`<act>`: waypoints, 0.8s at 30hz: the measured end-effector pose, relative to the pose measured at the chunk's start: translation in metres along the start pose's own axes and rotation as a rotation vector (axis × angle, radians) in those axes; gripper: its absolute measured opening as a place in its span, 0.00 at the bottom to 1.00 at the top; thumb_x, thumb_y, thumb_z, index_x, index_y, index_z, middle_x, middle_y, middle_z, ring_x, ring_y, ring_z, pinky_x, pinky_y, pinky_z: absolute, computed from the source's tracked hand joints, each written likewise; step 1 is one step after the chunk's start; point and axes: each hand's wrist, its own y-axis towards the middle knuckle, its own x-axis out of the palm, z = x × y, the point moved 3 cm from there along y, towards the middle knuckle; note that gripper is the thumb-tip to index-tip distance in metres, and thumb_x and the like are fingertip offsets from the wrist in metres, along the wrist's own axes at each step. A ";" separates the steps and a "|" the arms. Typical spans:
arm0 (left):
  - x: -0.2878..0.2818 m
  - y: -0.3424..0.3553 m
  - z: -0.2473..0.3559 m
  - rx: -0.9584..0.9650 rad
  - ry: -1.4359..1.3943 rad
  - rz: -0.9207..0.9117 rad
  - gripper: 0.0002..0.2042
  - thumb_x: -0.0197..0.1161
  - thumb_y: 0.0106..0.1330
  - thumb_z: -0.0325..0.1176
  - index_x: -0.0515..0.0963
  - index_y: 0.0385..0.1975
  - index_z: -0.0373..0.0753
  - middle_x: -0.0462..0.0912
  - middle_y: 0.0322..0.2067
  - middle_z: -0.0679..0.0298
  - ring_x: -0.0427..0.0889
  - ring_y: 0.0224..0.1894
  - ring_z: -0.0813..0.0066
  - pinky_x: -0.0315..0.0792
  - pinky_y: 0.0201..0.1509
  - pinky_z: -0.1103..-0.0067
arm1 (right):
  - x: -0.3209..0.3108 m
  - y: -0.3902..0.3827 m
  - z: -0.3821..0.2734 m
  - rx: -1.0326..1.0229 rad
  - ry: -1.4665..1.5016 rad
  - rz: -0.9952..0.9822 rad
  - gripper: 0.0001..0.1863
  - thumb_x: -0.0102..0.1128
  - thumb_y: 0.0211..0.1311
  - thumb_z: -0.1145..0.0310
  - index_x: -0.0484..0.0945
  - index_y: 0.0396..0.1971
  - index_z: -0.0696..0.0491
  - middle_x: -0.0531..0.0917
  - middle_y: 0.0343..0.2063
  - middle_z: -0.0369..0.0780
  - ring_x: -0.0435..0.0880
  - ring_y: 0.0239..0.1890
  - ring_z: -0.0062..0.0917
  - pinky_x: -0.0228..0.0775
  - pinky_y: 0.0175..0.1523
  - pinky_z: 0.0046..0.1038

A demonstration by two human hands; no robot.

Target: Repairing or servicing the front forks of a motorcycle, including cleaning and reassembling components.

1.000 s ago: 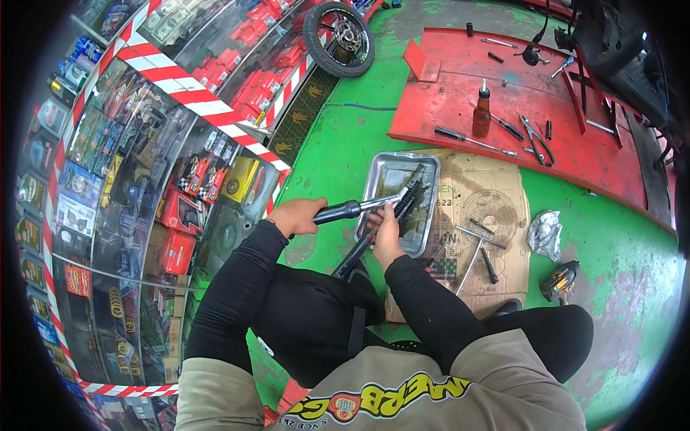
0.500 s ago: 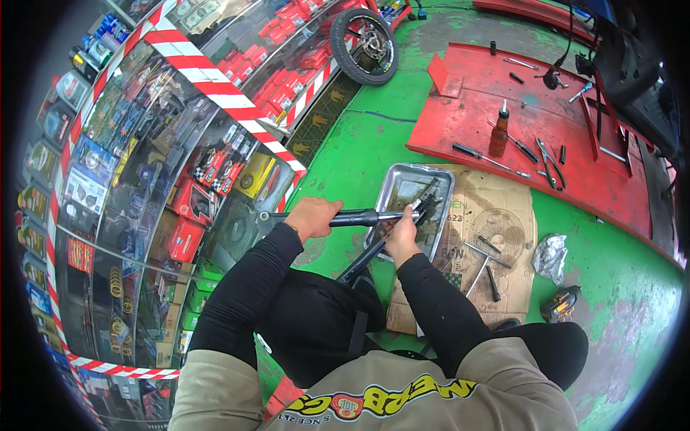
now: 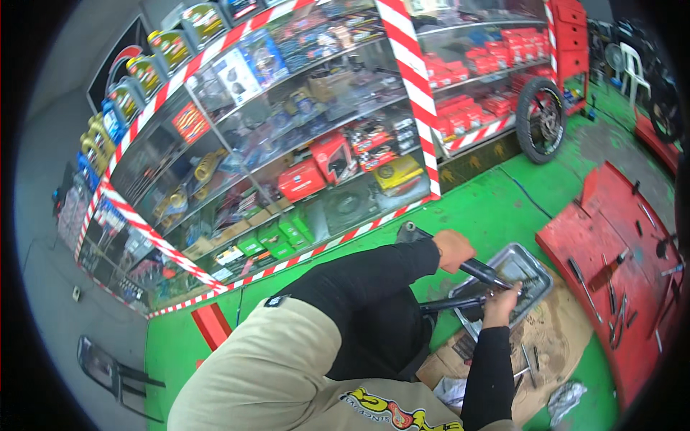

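My left hand (image 3: 453,250) is closed around a black motorcycle fork tube (image 3: 483,271), which slants down to the right. Near that tube's lower end, my right hand (image 3: 501,305) grips it, its fingers by the silver part over the metal tray (image 3: 514,258). Beneath it, a second black tube (image 3: 453,304) reaches from beside my leg to the tray; whether the two join is hidden by my right hand. A dark coil spring (image 3: 533,280) shows over the tray, small and blurred.
Under the tray lies stained cardboard (image 3: 564,323) with a T-handle wrench (image 3: 528,363). Crumpled foil (image 3: 566,399) is beside it. Right, a red platform (image 3: 571,233) carries a bottle (image 3: 609,271), a screwdriver (image 3: 586,291) and pliers. Ahead stand a glass display case (image 3: 287,136) and a wheel (image 3: 540,121).
My view has swung left, so the display case fills more of it and the tray and hands appear farther right. Both hands keep their grip on the fork tube, now slanting downward.
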 end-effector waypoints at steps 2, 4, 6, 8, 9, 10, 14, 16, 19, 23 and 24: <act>-0.002 -0.007 -0.007 -0.036 -0.033 -0.036 0.15 0.66 0.47 0.29 0.82 0.37 0.44 0.85 0.28 0.56 0.86 0.36 0.50 0.79 0.36 0.57 | 0.015 -0.003 0.000 0.035 -0.007 -0.043 0.32 0.40 0.73 0.35 0.77 0.41 0.50 0.80 0.29 0.35 0.75 0.33 0.27 0.62 0.42 0.33; -0.005 -0.010 -0.013 -0.050 -0.033 -0.043 0.16 0.66 0.48 0.29 0.82 0.39 0.45 0.85 0.29 0.57 0.86 0.36 0.50 0.79 0.36 0.58 | 0.023 -0.005 -0.004 0.075 -0.032 -0.066 0.33 0.38 0.74 0.34 0.78 0.41 0.51 0.80 0.32 0.37 0.75 0.33 0.27 0.63 0.44 0.34; -0.007 -0.009 -0.014 -0.049 -0.030 -0.038 0.16 0.66 0.48 0.29 0.82 0.40 0.45 0.86 0.29 0.57 0.86 0.37 0.50 0.79 0.36 0.58 | 0.024 -0.006 -0.007 0.083 -0.078 -0.071 0.33 0.37 0.74 0.34 0.77 0.40 0.51 0.80 0.33 0.37 0.74 0.34 0.27 0.63 0.43 0.34; -0.009 -0.007 -0.012 -0.027 -0.029 -0.037 0.17 0.66 0.48 0.29 0.82 0.40 0.45 0.86 0.30 0.57 0.86 0.37 0.50 0.79 0.36 0.58 | 0.025 -0.001 -0.003 0.070 -0.086 -0.057 0.32 0.38 0.73 0.34 0.76 0.39 0.51 0.79 0.32 0.36 0.75 0.33 0.27 0.64 0.41 0.34; -0.009 -0.007 -0.014 -0.045 -0.025 -0.063 0.16 0.66 0.48 0.29 0.82 0.40 0.45 0.86 0.30 0.57 0.86 0.37 0.50 0.79 0.36 0.58 | 0.024 0.001 -0.001 0.057 -0.093 -0.043 0.32 0.38 0.73 0.34 0.76 0.38 0.50 0.79 0.32 0.36 0.75 0.33 0.27 0.64 0.40 0.34; -0.009 -0.009 -0.016 -0.061 -0.021 -0.090 0.16 0.66 0.47 0.29 0.82 0.39 0.44 0.86 0.30 0.57 0.86 0.37 0.50 0.79 0.36 0.58 | 0.023 0.002 0.002 0.054 -0.090 -0.038 0.32 0.38 0.73 0.34 0.76 0.38 0.50 0.79 0.32 0.36 0.75 0.33 0.27 0.64 0.40 0.34; -0.009 -0.009 -0.017 -0.063 -0.013 -0.129 0.15 0.66 0.48 0.30 0.82 0.39 0.43 0.85 0.30 0.56 0.86 0.37 0.50 0.78 0.37 0.58 | 0.025 -0.001 0.008 0.067 -0.128 -0.033 0.32 0.41 0.72 0.32 0.74 0.40 0.49 0.78 0.31 0.34 0.76 0.33 0.26 0.63 0.38 0.35; -0.010 -0.013 -0.021 -0.084 -0.049 -0.099 0.15 0.66 0.48 0.30 0.82 0.38 0.42 0.85 0.30 0.55 0.85 0.38 0.50 0.78 0.38 0.58 | 0.029 0.001 0.009 0.121 -0.125 -0.036 0.29 0.40 0.74 0.35 0.76 0.41 0.47 0.81 0.32 0.34 0.77 0.34 0.26 0.64 0.43 0.37; -0.013 -0.015 -0.021 -0.087 -0.042 -0.091 0.16 0.65 0.48 0.30 0.82 0.40 0.42 0.85 0.31 0.54 0.85 0.39 0.49 0.78 0.39 0.58 | 0.030 0.004 0.009 0.125 -0.109 -0.037 0.30 0.40 0.73 0.34 0.74 0.42 0.48 0.79 0.32 0.34 0.77 0.34 0.26 0.64 0.43 0.38; -0.013 -0.018 -0.016 -0.075 -0.007 -0.067 0.17 0.65 0.50 0.29 0.81 0.42 0.42 0.85 0.31 0.54 0.85 0.40 0.50 0.78 0.40 0.58 | 0.028 0.001 0.014 0.128 -0.102 -0.064 0.30 0.41 0.72 0.34 0.74 0.43 0.48 0.80 0.32 0.35 0.77 0.34 0.27 0.64 0.42 0.38; -0.014 -0.018 -0.016 -0.090 -0.002 -0.060 0.16 0.65 0.50 0.29 0.82 0.42 0.42 0.85 0.31 0.54 0.85 0.40 0.50 0.78 0.40 0.58 | 0.029 0.000 0.017 0.134 -0.066 -0.089 0.29 0.41 0.73 0.35 0.75 0.44 0.47 0.81 0.31 0.34 0.77 0.33 0.26 0.64 0.43 0.37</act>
